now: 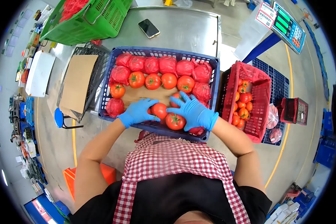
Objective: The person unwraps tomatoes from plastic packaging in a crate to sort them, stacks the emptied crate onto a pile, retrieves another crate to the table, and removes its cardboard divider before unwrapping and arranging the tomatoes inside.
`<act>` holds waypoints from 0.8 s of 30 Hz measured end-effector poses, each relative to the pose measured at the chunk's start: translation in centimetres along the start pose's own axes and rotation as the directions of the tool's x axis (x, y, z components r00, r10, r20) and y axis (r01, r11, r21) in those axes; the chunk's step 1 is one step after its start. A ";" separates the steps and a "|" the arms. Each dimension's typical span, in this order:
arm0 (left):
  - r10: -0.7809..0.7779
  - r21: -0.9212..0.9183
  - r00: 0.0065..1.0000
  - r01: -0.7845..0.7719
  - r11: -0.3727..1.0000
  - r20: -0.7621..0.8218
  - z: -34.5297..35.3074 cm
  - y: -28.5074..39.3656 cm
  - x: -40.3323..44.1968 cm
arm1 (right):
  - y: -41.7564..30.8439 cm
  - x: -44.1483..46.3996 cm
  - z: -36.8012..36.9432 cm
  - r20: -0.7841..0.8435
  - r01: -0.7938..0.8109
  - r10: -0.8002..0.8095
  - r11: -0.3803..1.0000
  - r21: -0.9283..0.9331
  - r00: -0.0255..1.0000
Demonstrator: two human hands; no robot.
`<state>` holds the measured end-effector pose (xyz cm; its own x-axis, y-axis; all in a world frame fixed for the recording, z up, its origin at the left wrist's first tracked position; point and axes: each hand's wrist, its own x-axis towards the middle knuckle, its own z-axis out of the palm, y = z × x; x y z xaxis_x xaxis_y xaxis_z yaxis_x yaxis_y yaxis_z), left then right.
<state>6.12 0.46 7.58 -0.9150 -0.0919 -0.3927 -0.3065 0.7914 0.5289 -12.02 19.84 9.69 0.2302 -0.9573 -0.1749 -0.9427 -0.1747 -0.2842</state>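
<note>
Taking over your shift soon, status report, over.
Left hand against tomato. Right hand spread at two more tomatoes. Red-wrapped items line blue crate's far side. Nothing blocking either hand.

Blue crate (158, 52): slatted walls, upright, brown liner (134, 95) on its floor, part showing. Tomatoes (153, 81): red, round, glossy, bare; several show green calyxes facing up. Four in a row across the crate, one more by the left wall. Near side: one tomato (159, 111) touched by left hand (138, 112); right hand (194, 113) has its fingers on two more, one partly covered. Red-wrapped bundles (151, 65): crinkled, rounded, lined along the far wall, more down both sides, one partly hidden at the near right.
</note>
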 end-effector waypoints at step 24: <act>0.238 -0.813 0.965 0.051 -0.580 -0.109 0.2 -1.0 0.4 | 4.2 -6.4 -3.3 -0.401 0.630 0.489 -0.540 0.558 0.774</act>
<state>6.14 -0.28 6.78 -0.9847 0.0335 -0.1711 -0.0820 -0.9549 0.2853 -18.26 24.44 12.69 -0.3802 -0.9191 0.1037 0.7887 -0.3807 -0.4827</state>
